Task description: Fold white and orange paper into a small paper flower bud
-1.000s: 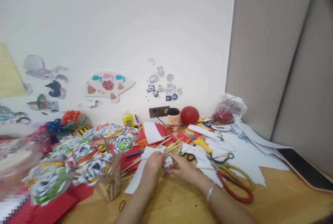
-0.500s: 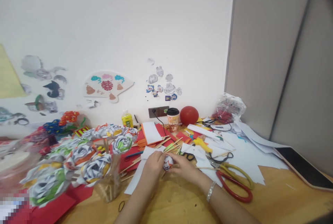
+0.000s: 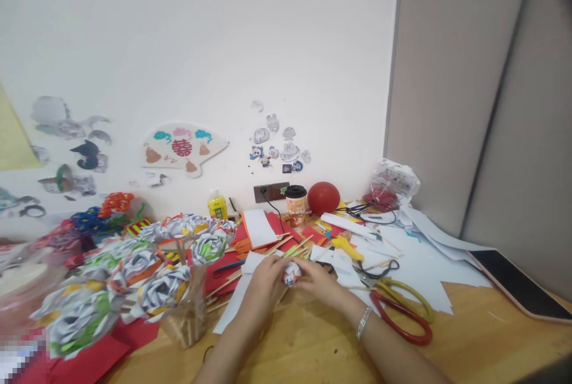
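Between my two hands, above the front middle of the table, is a small rolled paper flower (image 3: 292, 274) in white with orange-red edges. My left hand (image 3: 266, 281) closes on its left side, and my right hand (image 3: 316, 281) grips it from the right, fingers curled in. The fingertips behind the flower are hidden. Below and behind the hands lie white paper strips (image 3: 236, 303) and several thin wooden sticks (image 3: 232, 280). To the left stand several finished-looking paper flowers (image 3: 164, 289) in white with green, orange and yellow, near a clear cup (image 3: 190, 318) holding sticks.
Large scissors (image 3: 404, 318) with red and yellow handles lie right of my right forearm. Behind are a yellow glue gun (image 3: 347, 247), a lidded paper cup (image 3: 295, 205), a red balloon (image 3: 324, 197) and a yellow bottle (image 3: 217, 205). A dark tablet (image 3: 513, 283) lies far right.
Both hands have drawn slightly closer around the paper flower, which is turned a little and sits slightly higher and farther right in view. The camera view has shifted slightly.
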Tool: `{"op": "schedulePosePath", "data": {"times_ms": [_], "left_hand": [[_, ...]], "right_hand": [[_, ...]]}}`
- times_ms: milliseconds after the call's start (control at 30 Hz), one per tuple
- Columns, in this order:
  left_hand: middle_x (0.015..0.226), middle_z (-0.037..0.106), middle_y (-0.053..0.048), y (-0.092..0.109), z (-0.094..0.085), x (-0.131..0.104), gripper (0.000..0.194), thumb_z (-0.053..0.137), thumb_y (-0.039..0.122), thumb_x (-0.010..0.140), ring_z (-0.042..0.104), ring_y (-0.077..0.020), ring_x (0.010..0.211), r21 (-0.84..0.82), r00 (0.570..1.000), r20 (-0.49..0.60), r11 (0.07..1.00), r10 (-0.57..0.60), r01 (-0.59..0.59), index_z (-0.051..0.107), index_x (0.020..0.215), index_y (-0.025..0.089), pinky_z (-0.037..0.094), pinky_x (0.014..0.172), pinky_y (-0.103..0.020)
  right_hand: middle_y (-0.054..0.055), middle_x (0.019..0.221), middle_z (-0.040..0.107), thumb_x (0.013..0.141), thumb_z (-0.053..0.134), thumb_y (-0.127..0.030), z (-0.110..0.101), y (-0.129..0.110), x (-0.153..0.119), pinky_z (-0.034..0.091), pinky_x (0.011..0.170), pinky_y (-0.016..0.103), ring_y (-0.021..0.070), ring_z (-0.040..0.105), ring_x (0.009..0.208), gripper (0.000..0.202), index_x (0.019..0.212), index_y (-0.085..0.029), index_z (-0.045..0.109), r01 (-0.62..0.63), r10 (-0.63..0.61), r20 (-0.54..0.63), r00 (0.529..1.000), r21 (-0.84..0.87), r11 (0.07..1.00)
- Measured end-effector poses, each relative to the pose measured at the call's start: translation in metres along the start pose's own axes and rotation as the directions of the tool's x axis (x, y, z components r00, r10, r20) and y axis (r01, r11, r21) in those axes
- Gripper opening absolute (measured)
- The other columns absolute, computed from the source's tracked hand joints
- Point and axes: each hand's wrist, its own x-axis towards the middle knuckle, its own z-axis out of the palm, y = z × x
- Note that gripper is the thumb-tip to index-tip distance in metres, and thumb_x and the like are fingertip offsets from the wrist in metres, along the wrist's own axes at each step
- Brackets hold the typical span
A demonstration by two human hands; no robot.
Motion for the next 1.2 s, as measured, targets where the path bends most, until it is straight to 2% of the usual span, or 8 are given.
{"op": "schedulePosePath", "data": {"times_ms": [100, 267, 400, 567, 733, 900, 1100, 1200], "left_hand": [[0.107, 0.058, -0.01, -0.003, -0.003, 0.002, 0.033, 0.033, 0.023, 0.086, 0.052, -0.021, 0.101, -0.197, 0.988, -0.039, 0.97, -0.151, 0.14, 0.052, 0.113, 0.02, 0.042, 0.087, -0.04], [0.127, 0.048, -0.01, -0.011, 0.01, -0.008, 0.044, 0.049, 0.021, 0.078, 0.045, -0.0229, 0.116, -0.42, 0.981, 0.05, 0.887, -0.186, 0.189, 0.044, 0.121, 0.021, 0.04, 0.094, -0.038], [0.13, 0.045, -0.013, -0.014, 0.03, -0.014, 0.063, 0.058, 0.016, 0.069, 0.044, -0.0233, 0.117, -0.381, 0.971, -0.011, 0.899, -0.241, 0.218, 0.034, 0.127, 0.018, 0.038, 0.096, -0.038], [0.117, 0.054, -0.013, -0.012, 0.031, -0.007, 0.048, 0.06, 0.024, 0.069, 0.052, -0.0245, 0.108, -0.317, 0.924, -0.167, 0.906, -0.344, 0.28, 0.044, 0.114, 0.017, 0.042, 0.09, -0.041], [0.111, 0.056, -0.012, -0.005, 0.024, -0.005, 0.045, 0.061, 0.029, 0.069, 0.053, -0.0264, 0.104, -0.241, 0.921, -0.226, 0.935, -0.316, 0.262, 0.047, 0.11, 0.017, 0.043, 0.087, -0.044], [0.122, 0.05, -0.014, -0.004, 0.028, -0.01, 0.05, 0.057, 0.022, 0.072, 0.047, -0.0233, 0.115, -0.306, 0.951, -0.13, 0.924, -0.282, 0.232, 0.041, 0.119, 0.018, 0.038, 0.096, -0.04], [0.125, 0.048, -0.014, -0.008, 0.027, -0.009, 0.052, 0.06, 0.02, 0.069, 0.042, -0.0253, 0.12, -0.383, 0.957, -0.067, 0.893, -0.281, 0.236, 0.045, 0.118, 0.017, 0.032, 0.101, -0.043], [0.125, 0.048, -0.014, -0.004, 0.024, -0.006, 0.057, 0.063, 0.017, 0.064, 0.043, -0.0256, 0.118, -0.546, 0.953, -0.011, 0.8, -0.304, 0.249, 0.044, 0.118, 0.017, 0.035, 0.099, -0.041]], "right_hand": [[0.006, 0.127, 0.05, 0.069, 0.067, -0.018, -0.003, -0.003, 0.001, 0.035, 0.097, 0.038, 0.0221, 0.047, 0.114, 0.058, 0.123, -0.024, 0.048, 0.0, 0.0, -0.004, 1.0, 0.049, 0.999], [0.006, 0.121, 0.051, 0.071, 0.068, -0.027, -0.002, -0.009, 0.0, 0.036, 0.095, 0.036, 0.0218, 0.046, 0.111, 0.054, 0.121, -0.025, 0.05, 0.008, -0.013, -0.084, 0.996, -0.054, 0.999], [0.006, 0.113, 0.05, 0.079, 0.058, -0.037, 0.006, -0.015, -0.004, 0.038, 0.091, 0.033, 0.0203, 0.047, 0.106, 0.047, 0.123, -0.025, 0.047, 0.028, -0.045, -0.081, 0.996, -0.192, 0.981], [0.006, 0.104, 0.052, 0.088, 0.04, -0.041, 0.013, -0.025, -0.007, 0.039, 0.087, 0.033, 0.0192, 0.048, 0.099, 0.034, 0.114, -0.023, 0.053, 0.064, -0.089, -0.097, 0.991, -0.236, 0.97], [0.001, 0.075, 0.055, 0.074, 0.059, -0.046, 0.012, -0.02, 0.001, 0.044, 0.069, 0.03, 0.0168, 0.053, 0.071, 0.028, 0.08, -0.018, 0.057, -0.017, 0.019, -0.268, 0.963, 0.009, 1.0], [-0.002, 0.07, 0.053, 0.062, 0.069, -0.047, 0.007, -0.015, 0.005, 0.044, 0.065, 0.027, 0.0143, 0.053, 0.067, 0.036, 0.071, -0.018, 0.051, -0.039, 0.104, -0.15, 0.983, 0.383, 0.923], [-0.003, 0.065, 0.051, 0.063, 0.068, -0.048, -0.002, -0.03, 0.003, 0.041, 0.064, 0.026, 0.013, 0.051, 0.063, 0.035, 0.068, -0.018, 0.05, -0.067, 0.13, -0.129, 0.983, 0.406, 0.911], [-0.002, 0.066, 0.052, 0.069, 0.063, -0.047, -0.004, -0.029, 0.003, 0.042, 0.064, 0.026, 0.0135, 0.052, 0.064, 0.032, 0.069, -0.017, 0.052, -0.058, 0.117, -0.155, 0.981, 0.345, 0.937]]}}
